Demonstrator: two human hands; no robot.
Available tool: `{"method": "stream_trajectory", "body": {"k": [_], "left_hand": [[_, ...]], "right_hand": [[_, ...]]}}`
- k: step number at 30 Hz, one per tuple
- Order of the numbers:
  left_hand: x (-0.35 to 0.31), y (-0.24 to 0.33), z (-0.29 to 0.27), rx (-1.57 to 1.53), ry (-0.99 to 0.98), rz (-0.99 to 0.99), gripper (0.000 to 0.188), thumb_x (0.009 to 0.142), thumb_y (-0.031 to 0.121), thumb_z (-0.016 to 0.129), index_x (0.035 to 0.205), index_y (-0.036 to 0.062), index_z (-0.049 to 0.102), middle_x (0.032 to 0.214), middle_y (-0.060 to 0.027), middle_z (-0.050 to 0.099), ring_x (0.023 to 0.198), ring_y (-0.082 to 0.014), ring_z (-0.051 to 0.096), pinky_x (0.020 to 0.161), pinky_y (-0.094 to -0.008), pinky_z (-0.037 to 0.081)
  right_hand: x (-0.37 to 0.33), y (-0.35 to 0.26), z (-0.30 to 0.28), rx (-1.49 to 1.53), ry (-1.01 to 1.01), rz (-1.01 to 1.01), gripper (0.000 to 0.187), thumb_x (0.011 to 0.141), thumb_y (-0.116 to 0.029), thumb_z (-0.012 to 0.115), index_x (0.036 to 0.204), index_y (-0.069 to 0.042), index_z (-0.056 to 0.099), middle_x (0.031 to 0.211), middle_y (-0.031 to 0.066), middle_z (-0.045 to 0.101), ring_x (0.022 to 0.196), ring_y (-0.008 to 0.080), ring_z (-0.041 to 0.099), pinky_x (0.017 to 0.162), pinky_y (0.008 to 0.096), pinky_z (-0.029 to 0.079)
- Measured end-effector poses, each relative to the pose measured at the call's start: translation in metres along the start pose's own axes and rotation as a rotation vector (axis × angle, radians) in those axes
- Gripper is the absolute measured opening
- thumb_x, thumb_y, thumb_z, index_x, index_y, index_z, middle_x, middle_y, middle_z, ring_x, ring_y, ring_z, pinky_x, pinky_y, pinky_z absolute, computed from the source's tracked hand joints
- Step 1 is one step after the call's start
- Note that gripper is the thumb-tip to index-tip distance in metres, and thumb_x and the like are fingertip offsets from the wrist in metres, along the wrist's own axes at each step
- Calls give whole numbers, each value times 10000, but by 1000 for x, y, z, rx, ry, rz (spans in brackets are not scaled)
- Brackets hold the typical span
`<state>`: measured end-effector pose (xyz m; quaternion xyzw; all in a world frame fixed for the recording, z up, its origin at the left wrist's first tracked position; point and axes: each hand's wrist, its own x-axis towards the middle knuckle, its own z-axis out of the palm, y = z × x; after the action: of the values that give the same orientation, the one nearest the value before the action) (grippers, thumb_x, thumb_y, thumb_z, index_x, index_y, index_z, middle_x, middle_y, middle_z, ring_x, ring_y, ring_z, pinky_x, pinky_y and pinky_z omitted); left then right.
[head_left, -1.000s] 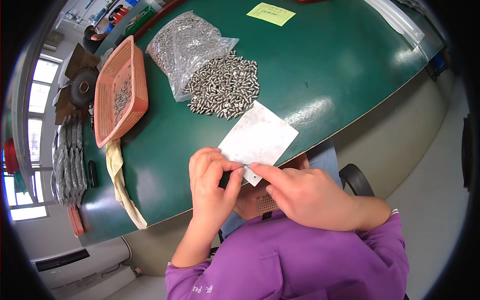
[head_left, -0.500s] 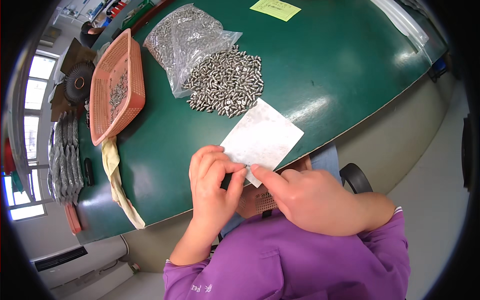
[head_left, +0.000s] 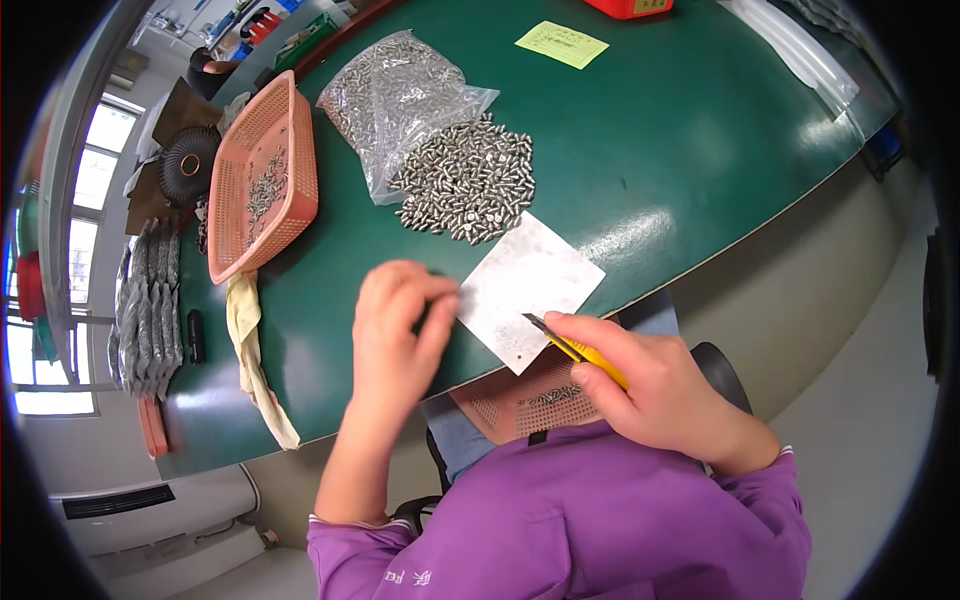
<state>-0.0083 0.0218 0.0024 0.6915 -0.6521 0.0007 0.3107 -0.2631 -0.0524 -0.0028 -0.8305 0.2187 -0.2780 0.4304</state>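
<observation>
My right hand (head_left: 665,385) is closed around a yellow utility knife (head_left: 597,362), whose dark blade points left over the white sheet (head_left: 560,270). My left hand (head_left: 395,325) is beside the sheet's left corner, somewhat blurred, thumb and forefinger brought together; anything between them is too small to make out. The sheet lies at the table's near edge with grey smudges and a small dark spot by its near corner. Touching its far corner is a pile of small metal screw-like parts (head_left: 475,180), spilling from a clear plastic bag (head_left: 395,90) full of them.
On the green table (head_left: 690,150), a pink basket (head_left: 300,205) with metal parts stands left, beside a pale cloth (head_left: 245,330) and filled bags (head_left: 150,310). A yellow slip (head_left: 562,44) and red container (head_left: 630,6) lie farther back. Below the near edge is another pink basket (head_left: 490,405).
My left hand has moved left, away from the sheet's near corner. My right hand has shifted right and back, and the yellow utility knife in it now shows. A red container has entered view.
</observation>
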Motion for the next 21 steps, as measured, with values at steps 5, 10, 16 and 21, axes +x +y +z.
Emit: {"method": "stream_trajectory", "body": {"k": [5, 10, 16, 21], "left_hand": [[39, -31, 11, 106, 61, -12, 131, 801, 58, 749, 923, 64, 704, 948, -93, 641, 959, -298, 616, 835, -415, 508], [44, -35, 11, 169, -29, 3, 127, 804, 59, 741, 916, 60, 680, 912, -93, 637, 931, -310, 601, 832, -414, 497], [21, 4, -1, -89, -7, -94, 87, 851, 15, 690, 885, 20, 610, 896, -110, 620, 900, -317, 582, 815, -406, 476], [-7, 27, 3, -267, -43, -24, 156, 819, -22, 726, 954, 37, 675, 951, -98, 675, 940, -300, 639, 855, -389, 499]], "right_hand": [[-3, -4, 2, 33, -20, -32, 473, 913, -57, 639, 1379, -75, 559, 1063, 149, 723, 800, 331, 709, 664, 423, 573], [-6, 1, 4, 15, 31, -53, 480, 910, -52, 639, 1382, -74, 557, 1028, 160, 723, 771, 338, 702, 668, 420, 568], [-3, 3, 1, 10, 21, -10, 471, 912, -56, 636, 1376, -77, 559, 1032, 160, 722, 785, 344, 703, 661, 425, 562], [1, 0, 2, -8, -35, 47, 455, 918, -43, 631, 1368, -62, 567, 1113, 166, 710, 874, 338, 714, 729, 401, 574]]}}
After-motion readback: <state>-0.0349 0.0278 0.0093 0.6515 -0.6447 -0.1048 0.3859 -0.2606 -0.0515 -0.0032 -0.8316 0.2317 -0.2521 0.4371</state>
